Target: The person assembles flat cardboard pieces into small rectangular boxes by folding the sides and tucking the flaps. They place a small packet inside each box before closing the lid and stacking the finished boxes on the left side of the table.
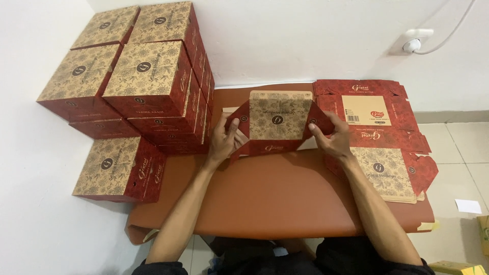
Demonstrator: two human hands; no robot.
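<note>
Our left fingers: closed on the dark red side flap at the left end of the half-folded red and tan patterned cardboard box (279,122), thumb over the flap's face.
Our right fingers: curled and clamped on the matching red flap at the box's right end.
Left hand (224,140): at the box's left side, forearm running back toward the near edge of the mat.
Right hand (331,138): at the box's right side, wrist just above the mat.
Box in hand: held between both hands over the far middle of the brown leather-like mat (275,198) — its tan floral panel faces up, tilted toward us, with a red strip along its near edge.
Flat stock: a pile of unfolded red and tan box blanks (379,137) lies on the mat's far right corner, just beside our right hand.
Finished stock: a stack of folded red and tan boxes (137,76) stands off the mat's far left corner — one single folded box (119,170) sits apart at the mat's left edge.
Wall: a white socket with a cable (415,42) above the blanks.
</note>
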